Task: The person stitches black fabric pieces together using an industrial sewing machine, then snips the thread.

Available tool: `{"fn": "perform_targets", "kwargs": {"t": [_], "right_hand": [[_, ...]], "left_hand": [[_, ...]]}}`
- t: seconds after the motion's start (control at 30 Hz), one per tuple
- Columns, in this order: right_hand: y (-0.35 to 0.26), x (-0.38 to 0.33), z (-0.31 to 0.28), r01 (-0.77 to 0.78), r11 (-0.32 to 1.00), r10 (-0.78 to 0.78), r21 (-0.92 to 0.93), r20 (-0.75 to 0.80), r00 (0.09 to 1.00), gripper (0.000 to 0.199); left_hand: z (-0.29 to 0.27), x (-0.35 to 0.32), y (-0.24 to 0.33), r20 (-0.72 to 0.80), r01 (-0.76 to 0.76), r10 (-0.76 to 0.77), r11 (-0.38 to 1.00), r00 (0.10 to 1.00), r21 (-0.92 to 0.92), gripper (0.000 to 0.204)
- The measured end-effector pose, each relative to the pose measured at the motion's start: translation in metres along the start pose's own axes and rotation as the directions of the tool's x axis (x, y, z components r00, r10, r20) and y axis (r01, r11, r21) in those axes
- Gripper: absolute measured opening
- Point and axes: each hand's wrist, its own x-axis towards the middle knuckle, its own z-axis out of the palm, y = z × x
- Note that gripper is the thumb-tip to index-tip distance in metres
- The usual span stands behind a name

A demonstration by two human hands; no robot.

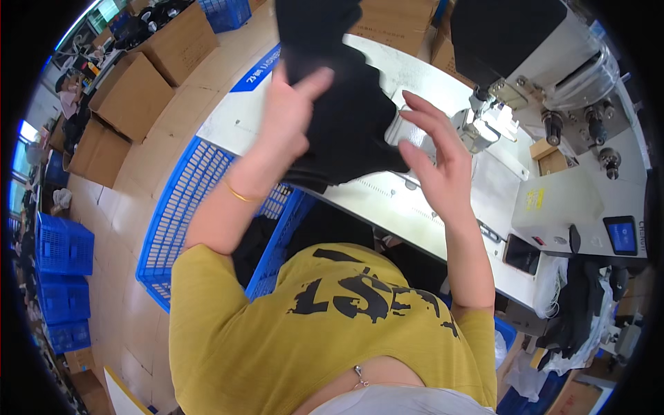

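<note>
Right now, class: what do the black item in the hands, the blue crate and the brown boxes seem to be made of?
Black item: soft matte fabric, since it folds and drapes. Blue crate: likely rigid moulded plastic, shown by its open lattice walls. Brown boxes: corrugated cardboard by the look, dull with flaps.

**Count at my station**

I count two hands of mine, the left hand [287, 117] and the right hand [432, 155], on one black garment [346, 117]. One sewing machine [553, 76] stands on one white table [387, 200]. I see one large blue basket [187, 200], three stacked blue crates [62, 277], and at least four cardboard boxes [131, 93].
</note>
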Motion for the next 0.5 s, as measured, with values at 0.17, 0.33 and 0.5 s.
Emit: {"fn": "perform_targets", "kwargs": {"t": [0.17,0.33,0.5], "right_hand": [[0.069,0.066,0.053,-0.282,0.959,0.28,0.035,0.043,0.959,0.044],[0.154,0.174,0.13,0.032,0.974,-0.018,-0.224,0.065,0.998,0.059],[0.177,0.223,0.172,0.036,0.958,0.035,-0.283,0.242,0.97,0.039]], "left_hand": [[-0.113,0.069,-0.012,0.064,0.049,-0.172,0.582,0.983,0.812,0.063],[-0.142,0.073,-0.043,-0.007,0.167,-0.267,0.583,0.964,0.795,0.078],[-0.134,0.062,-0.039,-0.042,0.415,-0.443,0.797,0.896,0.438,0.069]]}}
